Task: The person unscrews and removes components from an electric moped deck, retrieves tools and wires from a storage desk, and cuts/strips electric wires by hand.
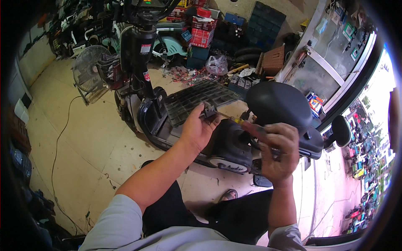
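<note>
My left hand (196, 131) is closed on a small dark grey part (209, 110), held up between thumb and fingers. Its exact kind is too small to make out. In my right hand (281, 152) is a screwdriver (251, 127) with a red and yellow handle, its shaft pointing left at the grey part. Whether the tip touches the part, I cannot tell. Both hands are above an electric scooter, over its black rear body cover (230, 140) and beside the black seat (278, 102). A dark ribbed panel (197, 98) lies across the scooter's footboard area.
A standing fan (88, 69) is on the tiled floor at the left, its cable trailing toward me. Behind the scooter are tangled wires (190, 75), a plastic bag (217, 65) and red boxes (202, 33). A glass door (331, 54) and a bright doorway lie to the right.
</note>
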{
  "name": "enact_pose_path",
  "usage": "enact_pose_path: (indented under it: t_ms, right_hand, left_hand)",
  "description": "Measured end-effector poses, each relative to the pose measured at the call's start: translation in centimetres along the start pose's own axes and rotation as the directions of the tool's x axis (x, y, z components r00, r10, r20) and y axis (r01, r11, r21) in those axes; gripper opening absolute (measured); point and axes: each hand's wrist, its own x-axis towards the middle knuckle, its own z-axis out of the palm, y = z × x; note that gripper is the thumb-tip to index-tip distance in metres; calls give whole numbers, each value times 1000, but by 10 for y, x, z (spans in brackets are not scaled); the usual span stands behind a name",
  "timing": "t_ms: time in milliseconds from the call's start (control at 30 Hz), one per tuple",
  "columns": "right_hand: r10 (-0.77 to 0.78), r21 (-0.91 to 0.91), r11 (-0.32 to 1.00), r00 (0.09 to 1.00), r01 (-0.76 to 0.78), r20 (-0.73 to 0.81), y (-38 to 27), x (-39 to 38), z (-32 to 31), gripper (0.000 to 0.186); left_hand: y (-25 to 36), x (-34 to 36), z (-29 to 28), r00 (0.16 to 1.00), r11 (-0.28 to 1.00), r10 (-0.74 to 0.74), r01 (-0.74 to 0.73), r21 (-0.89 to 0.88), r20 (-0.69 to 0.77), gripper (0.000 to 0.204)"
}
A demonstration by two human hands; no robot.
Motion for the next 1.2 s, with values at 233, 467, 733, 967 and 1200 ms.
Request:
enact_pose_path:
  t_ms: [233,467,733,967,1200]
  right_hand:
    - [472,421,833,859,-360,-199,7,-6,-11,26]
    - [434,207,856,876,-474,212,13,-29,61,32]
    - [565,220,724,745,-654,354,-4,-21,85,36]
    - [644,293,449,533,-844,548,11,-35,92,37]
    - [695,237,488,538,-840,477,-1,-28,93,27]
  left_hand:
    - [3,-21,14,999,987,-34,38,155,-31,31]
    - [9,-53,23,992,876,-69,11,482,103,44]
    - [10,-65,3,996,660,-28,-48,750,88,59]
    - [11,-87,28,971,373,66,-236,897,228,54]
    - [4,-83,14,932,325,159,-360,875,325,49]
